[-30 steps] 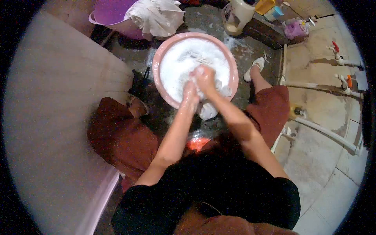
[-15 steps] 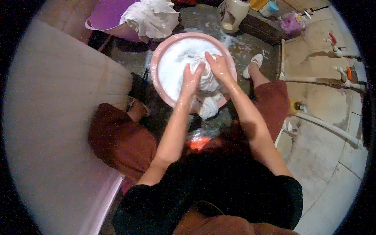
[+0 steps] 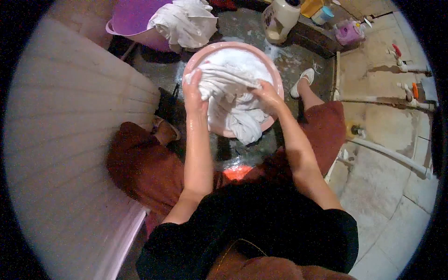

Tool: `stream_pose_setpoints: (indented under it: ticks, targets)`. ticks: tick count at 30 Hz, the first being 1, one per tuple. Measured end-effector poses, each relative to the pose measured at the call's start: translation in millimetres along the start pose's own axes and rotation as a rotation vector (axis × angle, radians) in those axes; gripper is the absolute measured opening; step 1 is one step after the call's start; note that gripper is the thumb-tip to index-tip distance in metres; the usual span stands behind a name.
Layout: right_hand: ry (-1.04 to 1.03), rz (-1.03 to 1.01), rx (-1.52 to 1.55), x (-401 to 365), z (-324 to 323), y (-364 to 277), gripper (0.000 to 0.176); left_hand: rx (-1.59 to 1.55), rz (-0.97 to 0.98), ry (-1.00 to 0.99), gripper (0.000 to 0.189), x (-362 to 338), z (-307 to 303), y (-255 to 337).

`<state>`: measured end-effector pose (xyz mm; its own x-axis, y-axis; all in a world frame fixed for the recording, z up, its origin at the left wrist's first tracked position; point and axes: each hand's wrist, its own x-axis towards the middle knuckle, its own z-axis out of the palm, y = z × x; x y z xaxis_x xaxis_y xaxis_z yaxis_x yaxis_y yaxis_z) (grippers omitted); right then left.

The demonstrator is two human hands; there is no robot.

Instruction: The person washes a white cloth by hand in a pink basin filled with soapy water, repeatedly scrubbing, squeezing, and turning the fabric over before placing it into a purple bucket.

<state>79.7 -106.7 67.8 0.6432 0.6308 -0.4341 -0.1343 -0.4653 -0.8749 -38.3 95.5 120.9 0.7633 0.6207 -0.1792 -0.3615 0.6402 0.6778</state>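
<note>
A wet white cloth (image 3: 228,86) is stretched between my two hands above a pink basin (image 3: 279,84) of white suds (image 3: 245,58). My left hand (image 3: 195,95) grips its left side, near the basin's left rim. On the right, my right hand (image 3: 269,95) pinches the other side with closed fingers. The lower part of the cloth hangs in folds, and a bunched end (image 3: 247,130) lies over the near rim. Both forearms look wet.
A purple tub (image 3: 135,21) stands at the upper left with white laundry (image 3: 186,23) draped over its edge. A large cream jug (image 3: 281,21) is at the back. Taps (image 3: 410,91) and pipes run along the right wall; a pale panel (image 3: 84,135) borders the left.
My hands have moved apart, the left one going leftward. The cloth, bunched between them before, is now lifted from the suds and spread out.
</note>
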Motion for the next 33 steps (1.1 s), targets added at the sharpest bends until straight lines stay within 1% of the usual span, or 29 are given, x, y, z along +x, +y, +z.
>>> stream_pose_setpoints:
  ticks: [1, 2, 3, 4, 5, 6, 7, 8, 9, 10, 11, 12, 14, 15, 16, 18, 19, 21, 22, 23, 24, 25, 26, 27, 28, 29, 30, 32, 33]
  targets:
    - [0.144, -0.162, -0.036, 2.3, 2.9, -9.1, 0.036, -0.19, -0.131, 0.135, 0.037, 3.9, -11.4, -1.4]
    - [0.291, -0.322, -0.071, 4.1, 6.0, -18.4, 0.039, -0.188, -0.129, 0.139, 0.037, 3.8, -19.8, -8.4]
    - [0.325, -0.272, -0.081, -12.9, 23.2, -49.1, 0.045, -0.262, -0.195, 0.187, 0.04, -1.2, -17.6, -13.4]
    - [0.393, -0.285, -0.26, -17.6, 45.1, -56.1, 0.047, -0.336, -0.259, 0.231, 0.043, -7.1, -12.1, -18.4]
    - [0.315, -0.253, -0.438, -39.7, 64.5, -80.3, 0.04, -0.242, -0.255, 0.146, 0.053, -15.1, 0.9, -25.8]
    - [0.248, -0.355, -0.563, -57.8, 84.7, -85.9, 0.03, -0.207, -0.434, 0.171, 0.055, -17.8, -2.9, -39.1]
    - [0.325, -0.587, -0.959, -61.4, 104.1, -71.8, 0.022, -0.225, -0.562, 0.057, 0.053, -22.1, -5.9, -46.4]
    - [0.329, -0.584, -0.966, -50.8, 105.3, -49.3, 0.022, -0.239, -0.689, -0.057, 0.052, -24.9, -10.1, -54.9]
    - [0.276, -0.65, -0.892, -37.9, 104.5, -25.2, 0.015, -0.245, -0.693, -0.055, 0.052, -24.0, -20.3, -79.9]
    - [0.209, -0.711, -0.815, -28.3, 101.2, -8.4, 0.011, -0.15, -0.618, 0.098, 0.05, -26.0, -33.9, -115.1]
    - [0.431, -0.642, -0.45, -15.2, 91.2, -1.4, 0.01, -0.046, -0.543, 0.254, 0.047, -32.6, -41.6, -134.5]
    - [0.426, -0.647, -0.441, -5.1, 85.1, -5.4, 0.01, -0.04, -0.535, 0.26, 0.047, -34.9, -33.3, -130.1]
    - [0.749, -0.429, -0.388, 1.4, 73.0, -22.1, 0.007, -0.09, -0.621, 0.315, 0.044, -40.6, -8.7, -115.2]
    - [0.736, -0.45, -0.436, -8.2, 79.3, -27.2, 0.005, -0.055, -0.54, 0.23, 0.041, -41.3, -14.4, -125.1]
    - [0.739, -0.451, -0.438, -25.0, 94.8, -32.6, 0.005, -0.057, -0.542, 0.226, 0.041, -36.2, -39.1, -145.3]
    - [0.465, -0.72, -0.373, -54.7, 125.1, -39.5, 0.01, -0.423, -0.554, -0.425, 0.044, -18.7, -109.4, -197.7]
    - [0.462, -0.718, -0.373, -48.1, 126.1, -28.9, 0.01, -0.424, -0.555, -0.421, 0.044, -13.8, -128.4, -218.9]
    - [0.279, -0.638, -0.585, -25.9, 124.1, 2.1, 0.013, -0.527, -0.457, -0.306, 0.039, -16.3, -158.3, -257.9]
    - [0.385, -0.355, -0.691, -7.2, 111.8, -5.5, 0.016, -0.573, -0.39, -0.262, 0.038, -8.8, -160.9, -263.6]
    - [0.426, -0.316, -0.446, 9.1, 89.0, -12.2, 0.02, -0.431, -0.462, -0.071, 0.035, -18.9, -113.0, -219.6]
    - [0.496, -0.182, -0.395, 21.0, 70.2, -17.3, 0.023, -0.285, -0.554, 0.124, 0.033, -29.4, -60.8, -171.2]
    - [0.55, -0.146, -0.422, 17.1, 66.6, -23.5, 0.024, -0.159, -0.652, 0.305, 0.032, -40.0, -6.1, -120.4]
    - [0.599, -0.107, -0.449, 9.5, 68.0, -26.5, 0.025, -0.155, -0.657, 0.3, 0.032, -42.5, -12.1, -120.9]
    - [0.601, -0.116, -0.457, -3.3, 79.7, -29.2, 0.025, -0.223, -0.585, 0.277, 0.03, -38.7, -20.7, -124.5]
    - [0.553, -0.423, -0.489, -23.3, 102.9, -30.7, 0.027, -0.291, -0.51, 0.261, 0.029, -35.5, -24.8, -126.6]
    - [0.495, -0.715, -0.507, -36.3, 117.9, -27.5, 0.029, -0.294, -0.513, 0.268, 0.029, -38.5, -23.9, -126.5]
    - [0.491, -0.7, -0.505, -27.8, 117.7, -8.0, 0.029, -0.277, -0.536, 0.262, 0.029, -45.7, -19.8, -124.6]
    - [0.419, -0.374, -0.924, 15.2, 100.4, 40.1, 0.032, -0.244, -0.56, 0.238, 0.032, -50.9, -4.7, -117.2]
    - [0.519, -0.055, -0.517, 19.6, 73.7, 14.5, 0.032, -0.226, -0.561, 0.221, 0.034, -47.9, 1.5, -113.0]
